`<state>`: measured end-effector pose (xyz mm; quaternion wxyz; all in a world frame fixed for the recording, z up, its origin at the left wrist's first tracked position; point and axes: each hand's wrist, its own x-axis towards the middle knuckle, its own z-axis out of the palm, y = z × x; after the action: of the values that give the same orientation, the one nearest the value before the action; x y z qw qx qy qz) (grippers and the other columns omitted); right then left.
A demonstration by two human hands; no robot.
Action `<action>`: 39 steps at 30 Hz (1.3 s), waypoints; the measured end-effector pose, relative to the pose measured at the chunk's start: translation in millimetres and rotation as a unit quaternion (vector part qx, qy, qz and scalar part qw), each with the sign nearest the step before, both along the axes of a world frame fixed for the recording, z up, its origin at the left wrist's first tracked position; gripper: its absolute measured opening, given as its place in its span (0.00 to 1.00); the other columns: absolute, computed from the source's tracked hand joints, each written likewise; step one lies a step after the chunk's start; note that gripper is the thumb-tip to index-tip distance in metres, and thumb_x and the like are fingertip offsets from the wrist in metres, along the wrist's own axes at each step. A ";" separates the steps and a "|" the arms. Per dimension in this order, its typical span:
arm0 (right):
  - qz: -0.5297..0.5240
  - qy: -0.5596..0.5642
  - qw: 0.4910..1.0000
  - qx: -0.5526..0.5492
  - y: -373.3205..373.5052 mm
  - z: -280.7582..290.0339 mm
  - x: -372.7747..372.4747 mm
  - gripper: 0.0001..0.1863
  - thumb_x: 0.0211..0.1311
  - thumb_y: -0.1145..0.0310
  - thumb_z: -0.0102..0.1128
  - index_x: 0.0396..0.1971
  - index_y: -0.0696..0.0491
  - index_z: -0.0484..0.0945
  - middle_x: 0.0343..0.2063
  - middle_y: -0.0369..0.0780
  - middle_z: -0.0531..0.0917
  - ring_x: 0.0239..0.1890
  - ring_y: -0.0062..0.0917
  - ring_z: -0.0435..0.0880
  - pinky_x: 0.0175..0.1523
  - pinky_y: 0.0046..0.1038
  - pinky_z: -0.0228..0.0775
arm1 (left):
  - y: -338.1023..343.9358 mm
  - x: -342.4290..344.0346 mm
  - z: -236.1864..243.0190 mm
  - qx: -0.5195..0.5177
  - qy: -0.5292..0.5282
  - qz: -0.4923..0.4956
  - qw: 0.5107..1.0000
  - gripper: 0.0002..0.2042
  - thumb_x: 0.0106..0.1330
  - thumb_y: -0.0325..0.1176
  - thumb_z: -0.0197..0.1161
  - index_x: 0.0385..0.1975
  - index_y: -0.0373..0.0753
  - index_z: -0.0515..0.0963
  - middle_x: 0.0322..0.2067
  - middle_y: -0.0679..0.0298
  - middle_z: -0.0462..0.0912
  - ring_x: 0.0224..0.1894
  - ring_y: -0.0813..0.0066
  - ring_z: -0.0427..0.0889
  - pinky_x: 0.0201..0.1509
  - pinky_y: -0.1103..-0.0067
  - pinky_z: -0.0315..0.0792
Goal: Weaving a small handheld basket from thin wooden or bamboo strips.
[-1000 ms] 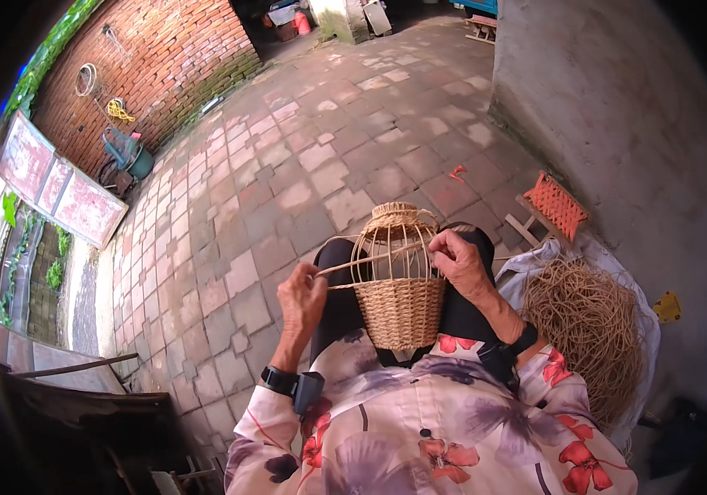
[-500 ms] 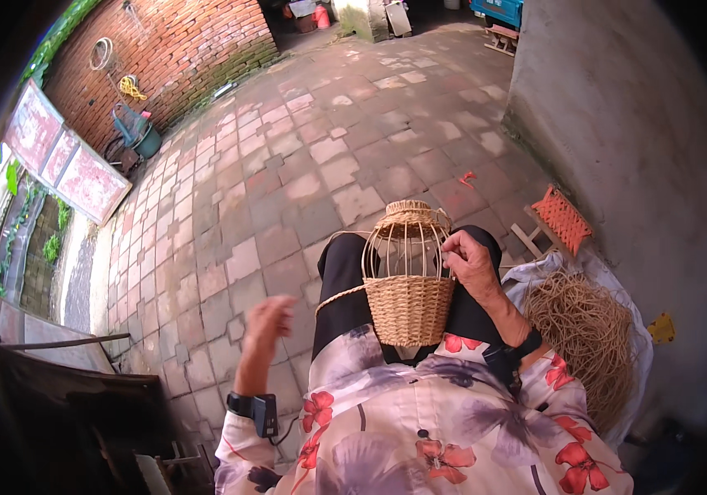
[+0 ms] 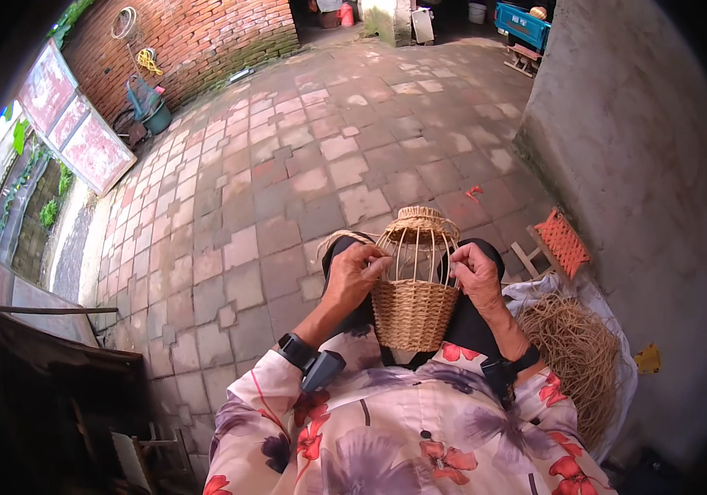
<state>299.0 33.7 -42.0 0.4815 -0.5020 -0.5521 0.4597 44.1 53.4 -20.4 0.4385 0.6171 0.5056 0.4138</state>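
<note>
A straw-coloured basket (image 3: 413,313) stands between my knees, its lower part closely woven. Thin bare stakes (image 3: 412,256) rise from that part to a narrower woven band (image 3: 421,218) at the far end. My left hand (image 3: 353,276) is closed at the basket's left side, thumb and fingertips pinched together. A straw cord (image 3: 335,238) loops beside that hand and seems to run into the pinch, though the fingers partly hide it. On the opposite side my right hand (image 3: 477,272) pinches at an outer stake, its fingertips just above the woven wall.
A heap of loose straw cord (image 3: 572,355) lies on a white sack (image 3: 626,346) to my right. Beyond it stands a small stool with an orange woven seat (image 3: 562,237), close to the grey wall (image 3: 634,165). Paving (image 3: 262,214) stretches ahead towards a brick wall (image 3: 205,41).
My left hand has come from the left, away from the basket, to its left side and closed there. The cord's loop now shows above that hand. My right hand stays at the right stakes.
</note>
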 end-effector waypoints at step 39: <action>0.001 -0.162 0.982 0.096 -5.0 27.4 -14.2 0.07 0.53 0.80 0.57 0.33 0.58 0.72 0.22 0.31 0.75 0.26 0.11 0.72 0.32 0.17 0.66 | 11.8 9.6 -9.0 0.215 0.197 0.017 0.956 0.04 0.61 0.31 0.61 0.34 0.40 0.78 0.23 0.71 0.79 0.24 0.82 0.78 0.27 0.79 0.71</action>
<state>284.7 28.7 -14.5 0.4318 -0.5204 -0.6647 0.3175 53.7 65.3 -29.4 0.1799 0.7573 0.4915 0.3906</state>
